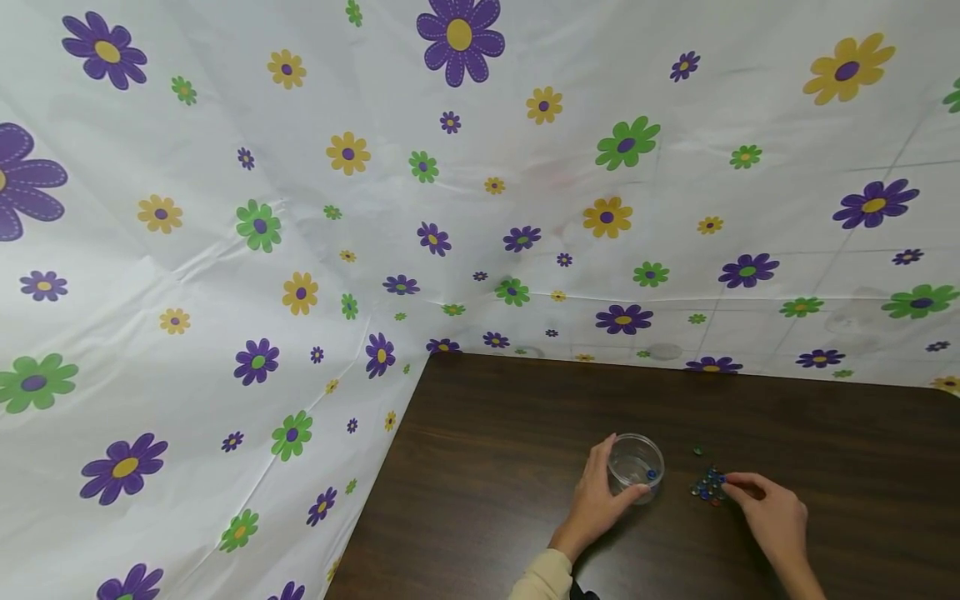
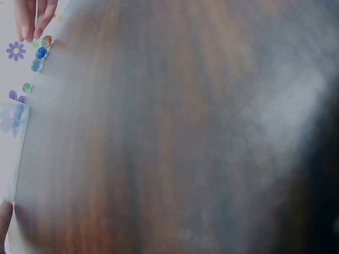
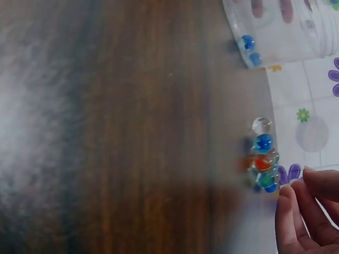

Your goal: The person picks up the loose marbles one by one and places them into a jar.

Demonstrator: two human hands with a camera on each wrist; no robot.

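My left hand (image 1: 592, 500) grips a clear round plastic jar (image 1: 636, 450) that stands on the table, fingers on its far left side and thumb at the near rim. Blue marbles (image 3: 249, 45) lie at the bottom of the jar in the right wrist view. To the right of the jar is a small pile of glass marbles (image 1: 705, 492), blue, clear, green and orange. At the pile's right edge, the thumb and fingers of my right hand (image 1: 772, 508) pinch a blue marble (image 1: 722, 479); their tips partly hide it.
A single green marble (image 1: 698, 451) lies apart, beyond the pile. The dark wooden table (image 1: 480, 467) meets a white flowered sheet (image 1: 315, 225) at its back and left edges.
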